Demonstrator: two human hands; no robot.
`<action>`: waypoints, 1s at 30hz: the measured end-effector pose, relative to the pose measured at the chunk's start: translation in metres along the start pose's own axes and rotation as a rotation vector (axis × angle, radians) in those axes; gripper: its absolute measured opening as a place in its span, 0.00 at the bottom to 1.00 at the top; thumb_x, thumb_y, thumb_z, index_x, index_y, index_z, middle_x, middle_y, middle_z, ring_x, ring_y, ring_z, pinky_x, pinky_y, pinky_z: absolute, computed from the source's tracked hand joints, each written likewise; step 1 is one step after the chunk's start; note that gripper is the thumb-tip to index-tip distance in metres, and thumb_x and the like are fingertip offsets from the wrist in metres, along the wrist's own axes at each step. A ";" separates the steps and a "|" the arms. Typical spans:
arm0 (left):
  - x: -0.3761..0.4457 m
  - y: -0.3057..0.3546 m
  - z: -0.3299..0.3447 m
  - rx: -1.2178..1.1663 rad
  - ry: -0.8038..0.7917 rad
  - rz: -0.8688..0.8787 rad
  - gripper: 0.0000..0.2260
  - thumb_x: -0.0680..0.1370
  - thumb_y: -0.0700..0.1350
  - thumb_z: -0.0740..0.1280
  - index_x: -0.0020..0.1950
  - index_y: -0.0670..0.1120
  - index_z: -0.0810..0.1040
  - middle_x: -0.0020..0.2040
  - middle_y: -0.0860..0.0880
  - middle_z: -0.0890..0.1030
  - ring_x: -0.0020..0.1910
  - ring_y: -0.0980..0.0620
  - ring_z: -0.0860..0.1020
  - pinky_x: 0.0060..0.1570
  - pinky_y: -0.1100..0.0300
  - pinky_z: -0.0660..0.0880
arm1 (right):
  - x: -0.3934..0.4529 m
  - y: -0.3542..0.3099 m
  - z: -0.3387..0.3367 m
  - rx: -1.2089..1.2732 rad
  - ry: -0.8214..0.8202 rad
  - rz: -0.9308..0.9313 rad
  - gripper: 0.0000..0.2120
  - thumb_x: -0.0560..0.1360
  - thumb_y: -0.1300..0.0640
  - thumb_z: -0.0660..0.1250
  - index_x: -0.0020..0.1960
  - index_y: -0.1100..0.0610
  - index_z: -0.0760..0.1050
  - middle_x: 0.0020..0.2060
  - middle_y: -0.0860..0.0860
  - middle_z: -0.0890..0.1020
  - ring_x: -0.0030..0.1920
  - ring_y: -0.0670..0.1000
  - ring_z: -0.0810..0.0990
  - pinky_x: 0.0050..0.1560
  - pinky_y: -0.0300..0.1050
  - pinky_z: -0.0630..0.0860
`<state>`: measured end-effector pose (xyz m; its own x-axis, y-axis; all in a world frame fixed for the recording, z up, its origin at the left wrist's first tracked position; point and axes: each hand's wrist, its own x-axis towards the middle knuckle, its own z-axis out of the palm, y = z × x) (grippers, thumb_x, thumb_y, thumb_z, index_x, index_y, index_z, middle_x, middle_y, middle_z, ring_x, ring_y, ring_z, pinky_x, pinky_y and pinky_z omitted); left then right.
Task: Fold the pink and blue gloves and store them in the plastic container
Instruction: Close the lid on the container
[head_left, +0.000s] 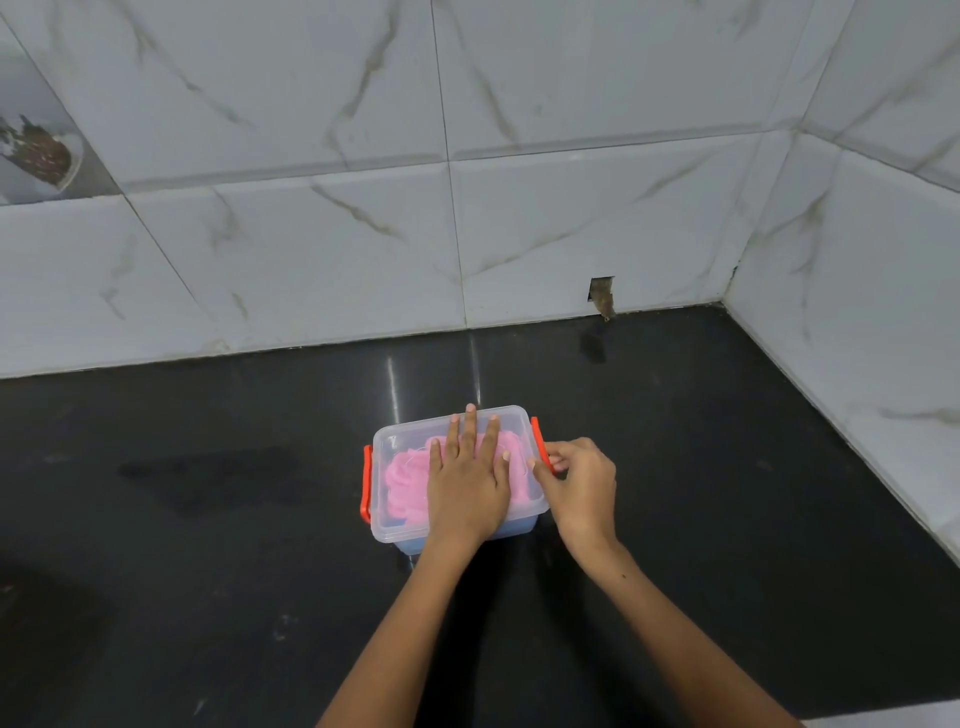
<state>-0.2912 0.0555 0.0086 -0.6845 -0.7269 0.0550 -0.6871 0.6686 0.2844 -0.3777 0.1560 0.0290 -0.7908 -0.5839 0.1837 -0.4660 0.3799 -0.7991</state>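
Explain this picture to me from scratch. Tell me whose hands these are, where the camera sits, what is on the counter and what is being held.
There is no machine here: a person works with two bare hands, and the single camera is worn on their head, looking forward and down. That is why both forearms reach in from the bottom edge.

On the black countertop, against a marble-tiled wall, stands a clear plastic container with its lid on. Through the lid you can see the pink gloves; a blue layer, probably the blue gloves, shows low down through the front wall.

The left hand lies flat on the lid, fingers straight, pressing it down. The right hand has its fingertips pinched at the orange clip on the container's right side. A matching left clip hangs on the other side.
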 end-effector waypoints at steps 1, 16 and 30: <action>0.000 0.000 -0.001 0.001 0.000 -0.002 0.23 0.83 0.53 0.45 0.77 0.53 0.46 0.79 0.49 0.44 0.78 0.49 0.45 0.75 0.48 0.44 | 0.000 0.000 -0.001 -0.014 -0.004 -0.012 0.08 0.71 0.58 0.72 0.49 0.59 0.81 0.42 0.52 0.79 0.40 0.47 0.77 0.37 0.28 0.68; -0.077 -0.078 -0.034 -0.142 0.242 -0.193 0.23 0.83 0.46 0.48 0.77 0.44 0.49 0.79 0.46 0.49 0.78 0.50 0.47 0.76 0.53 0.46 | -0.028 0.010 0.005 -0.349 -0.158 -0.299 0.20 0.81 0.54 0.55 0.72 0.59 0.64 0.71 0.54 0.69 0.72 0.51 0.66 0.74 0.48 0.57; -0.089 -0.178 -0.055 -0.148 0.292 -0.137 0.25 0.82 0.53 0.47 0.78 0.45 0.49 0.78 0.52 0.52 0.77 0.57 0.48 0.75 0.60 0.43 | -0.053 -0.052 0.082 -0.438 -0.156 -0.307 0.21 0.82 0.54 0.53 0.73 0.58 0.61 0.73 0.52 0.66 0.74 0.49 0.62 0.74 0.49 0.55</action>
<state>-0.0944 -0.0072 0.0053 -0.4757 -0.8365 0.2718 -0.7103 0.5476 0.4422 -0.2794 0.1084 0.0137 -0.5399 -0.8016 0.2569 -0.8135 0.4186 -0.4037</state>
